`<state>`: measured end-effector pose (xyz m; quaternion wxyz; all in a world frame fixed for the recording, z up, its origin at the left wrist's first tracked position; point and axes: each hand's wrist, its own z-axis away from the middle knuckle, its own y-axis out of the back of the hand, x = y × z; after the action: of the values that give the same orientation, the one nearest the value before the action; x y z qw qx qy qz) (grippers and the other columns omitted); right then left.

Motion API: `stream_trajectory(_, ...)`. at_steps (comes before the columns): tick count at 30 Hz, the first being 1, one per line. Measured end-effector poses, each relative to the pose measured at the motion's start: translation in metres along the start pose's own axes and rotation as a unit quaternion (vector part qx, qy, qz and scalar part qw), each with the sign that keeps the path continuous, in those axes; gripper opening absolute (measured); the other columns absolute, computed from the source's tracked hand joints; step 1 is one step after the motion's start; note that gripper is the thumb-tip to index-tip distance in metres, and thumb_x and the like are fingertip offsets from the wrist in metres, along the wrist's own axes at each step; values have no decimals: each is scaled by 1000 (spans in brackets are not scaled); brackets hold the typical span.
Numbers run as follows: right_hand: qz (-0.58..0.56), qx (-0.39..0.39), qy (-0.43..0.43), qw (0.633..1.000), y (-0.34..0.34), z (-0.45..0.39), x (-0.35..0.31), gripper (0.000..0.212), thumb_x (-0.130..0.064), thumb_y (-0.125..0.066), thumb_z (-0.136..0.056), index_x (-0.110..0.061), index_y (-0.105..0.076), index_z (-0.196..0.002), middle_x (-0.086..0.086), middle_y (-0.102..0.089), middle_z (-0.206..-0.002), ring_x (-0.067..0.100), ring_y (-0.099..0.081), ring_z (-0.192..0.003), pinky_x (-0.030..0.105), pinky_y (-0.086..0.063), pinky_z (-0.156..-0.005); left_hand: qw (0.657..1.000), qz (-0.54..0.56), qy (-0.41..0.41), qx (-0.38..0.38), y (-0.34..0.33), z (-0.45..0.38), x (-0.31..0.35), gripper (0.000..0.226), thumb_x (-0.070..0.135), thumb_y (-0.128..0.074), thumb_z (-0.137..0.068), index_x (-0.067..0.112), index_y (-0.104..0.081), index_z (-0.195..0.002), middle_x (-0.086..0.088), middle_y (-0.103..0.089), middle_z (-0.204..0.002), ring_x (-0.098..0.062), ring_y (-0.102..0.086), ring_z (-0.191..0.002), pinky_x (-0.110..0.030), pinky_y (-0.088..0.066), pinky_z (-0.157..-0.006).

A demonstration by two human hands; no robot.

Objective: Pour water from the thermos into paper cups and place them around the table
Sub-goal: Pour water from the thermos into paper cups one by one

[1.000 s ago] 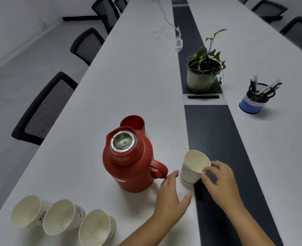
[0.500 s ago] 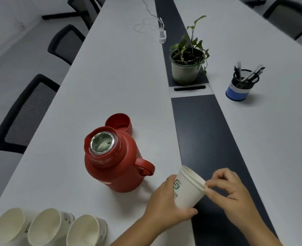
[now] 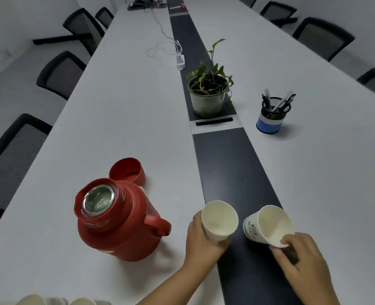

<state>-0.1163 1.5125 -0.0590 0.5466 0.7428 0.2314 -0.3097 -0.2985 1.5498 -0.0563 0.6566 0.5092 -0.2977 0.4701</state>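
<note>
Cups (image 3: 220,220) in both curled hands (image 3: 200,237)

The bottom edge crops the spare paper cups (image 3: 56,301), showing only blurred rims.

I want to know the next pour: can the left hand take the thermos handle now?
Probably not at once. The left hand grips a paper cup. The thermos handle is close beside it with nothing between, so it must put the cup down first.

Setting: office meeting room.
Evidence: long white conference table (image 3: 127,111); mesh chairs (image 3: 12,159) along it; pen holder (image 3: 272,116) on it.
</note>
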Motion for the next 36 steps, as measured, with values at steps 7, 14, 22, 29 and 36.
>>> stream_trajectory(7, -41, 48, -8, 998, -17, 1, 26, 38, -48, -60, -54, -24, -32, -63, -11, -47, -111, 15, -45, -96, -3, -31, -73, 995, 89, -11, 39, -32, -38, 4, 48, 25, -64, -53, 43, -37, -88, 22, -51, -94, -2, -52, -85, -7, -36, -67)
stream_trajectory(14, -173, -6, -99, 980, -25, 2, 19, 91, -38, -78, -31, -63, -33, -106, -55, -39, -103, -21, -43, -93, -5, -32, -80, 997, 61, -12, 48, -35, -52, -15, 62, 15, -77, -64, 29, -36, -108, 12, -50, -105, -11, -50, -97, -15, -38, -75)
stream_trajectory(22, -131, -94, -130, 978, -20, 14, -6, 86, -7, -85, -53, -19, -41, -126, -10, -44, -116, 8, -40, -109, 25, -32, -93, 996, -81, -44, -9, -8, 5, -48, 70, 20, -60, -83, 12, -21, -141, 2, -26, -147, -15, -28, -136, -19, -21, -110)
stream_trajectory(29, -162, -266, -79, 947, -40, 60, -57, 85, -14, -83, -60, -35, -31, -123, -31, -36, -111, 1, -36, -112, 22, -29, -93, 951, -230, -189, 83, 37, 114, -130, 32, 25, -45, -75, 17, -50, -106, -3, -54, -121, -13, -44, -111, -18, -31, -98)
stream_trajectory(36, -135, -369, 28, 919, -85, 100, -106, 75, -16, -80, -63, -34, -32, -118, -23, -37, -111, 0, -36, -107, -2, -31, -76, 934, -326, -103, 103, 68, 200, -195, 48, 44, -16, -95, 12, -45, -117, -6, -38, -131, -11, -1, -143, -23, -10, -112)
